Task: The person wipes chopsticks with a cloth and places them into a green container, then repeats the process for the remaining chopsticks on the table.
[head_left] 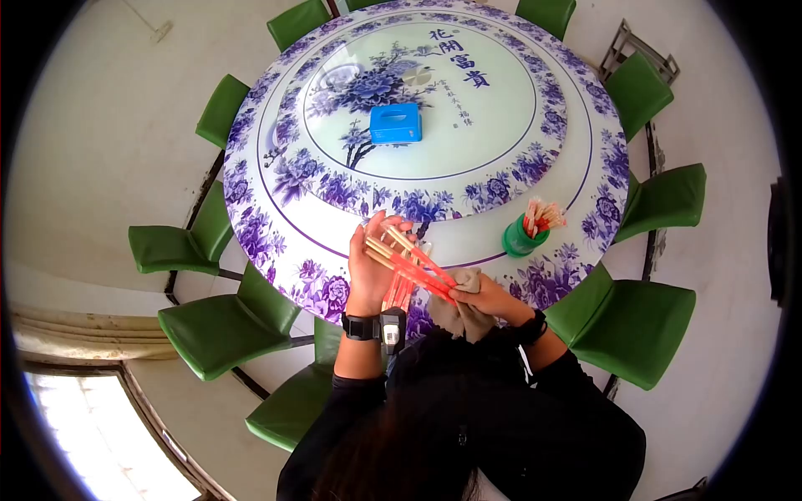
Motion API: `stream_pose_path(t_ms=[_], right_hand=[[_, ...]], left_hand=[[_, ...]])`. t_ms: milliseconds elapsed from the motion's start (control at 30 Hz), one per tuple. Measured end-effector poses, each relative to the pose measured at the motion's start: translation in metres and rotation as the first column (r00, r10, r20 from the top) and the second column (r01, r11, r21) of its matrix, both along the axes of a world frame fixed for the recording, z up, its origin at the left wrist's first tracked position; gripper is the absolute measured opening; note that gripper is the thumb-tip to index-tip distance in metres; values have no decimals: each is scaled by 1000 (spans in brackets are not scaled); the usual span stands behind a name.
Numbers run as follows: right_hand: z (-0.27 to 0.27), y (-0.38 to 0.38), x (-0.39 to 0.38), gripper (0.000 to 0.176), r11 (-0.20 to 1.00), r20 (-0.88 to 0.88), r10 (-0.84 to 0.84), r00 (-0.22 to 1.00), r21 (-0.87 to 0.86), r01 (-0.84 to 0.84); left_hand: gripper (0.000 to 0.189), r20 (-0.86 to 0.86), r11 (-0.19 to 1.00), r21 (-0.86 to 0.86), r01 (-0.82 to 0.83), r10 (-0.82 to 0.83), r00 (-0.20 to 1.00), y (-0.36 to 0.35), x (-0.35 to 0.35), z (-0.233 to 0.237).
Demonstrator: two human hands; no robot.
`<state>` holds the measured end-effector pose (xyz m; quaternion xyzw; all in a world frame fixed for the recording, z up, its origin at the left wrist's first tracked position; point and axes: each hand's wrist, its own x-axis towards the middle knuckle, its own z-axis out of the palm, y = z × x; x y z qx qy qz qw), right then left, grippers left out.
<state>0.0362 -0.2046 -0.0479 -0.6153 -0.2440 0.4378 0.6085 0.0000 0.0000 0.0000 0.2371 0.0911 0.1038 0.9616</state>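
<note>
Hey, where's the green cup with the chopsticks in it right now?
In the head view the green cup stands on the round table, near its floral edge on the person's right, just beyond the right hand and its cloth.

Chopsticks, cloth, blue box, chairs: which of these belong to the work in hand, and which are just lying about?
In the work:
- chopsticks, bundled in the left hand
- cloth, in the right hand, against the chopsticks
- green cup holding more sticks, close by

Lying about:
- blue box at the middle of the table
- green chairs around it
</note>
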Motion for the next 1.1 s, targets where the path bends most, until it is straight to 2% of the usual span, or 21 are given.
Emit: stream_pose_path(t_ms=[100, 167, 400, 500, 567, 600, 667, 700, 767, 800, 867, 1100], right_hand=[[-2, 1, -2, 21, 1000, 20, -6, 1000, -2, 6], [6, 4, -6, 19, 995, -53, -45, 998, 86, 49], [0, 8, -6, 18, 997, 40, -56, 998, 61, 54], [3, 7, -4, 25, 998, 83, -49, 995, 46, 45], [-7, 3, -2, 25, 992, -96, -120, 988, 29, 123], [-9, 0, -1, 25, 992, -97, -121, 988, 29, 124], [-13, -2, 3, 27, 971, -160, -221, 962, 56, 232], [-19, -1, 2, 27, 971, -161, -220, 962, 57, 231], [-30, 4, -1, 29, 888, -391, -342, 854, 164, 431], [-28, 6, -2, 29, 887, -392, -345, 853, 161, 432], [-23, 12, -4, 31, 832, -615, -325, 719, 176, 526], [-19, 20, 0, 30, 702, -644, -475, 600, 134, 700]], left_hand=[[33, 43, 998, 60, 15, -17, 999, -3, 2, 0], [29, -24, 996, 86, -32, 34, 999, -6, 2, 3], [23, 100, 999, 34, 0, -4, 995, 1, 5, -7], [20, 125, 999, 35, -7, 2, 992, 5, 6, -8], [19, 170, 994, 20, -109, 104, 980, 14, 5, -10], [19, 169, 988, 37, -152, 143, 975, 18, 4, -6], [18, 141, 974, -35, -226, 228, 963, 29, 3, -6], [17, 149, 967, -59, -247, 254, 956, 33, 2, -8], [16, 165, 963, -69, -262, 270, 949, 35, 2, -11], [16, 181, 958, -80, -276, 286, 941, 35, 2, -12], [14, 151, 949, -120, -293, 309, 939, 29, 3, -12], [14, 80, 933, -183, -311, 330, 941, 23, 4, -31]])
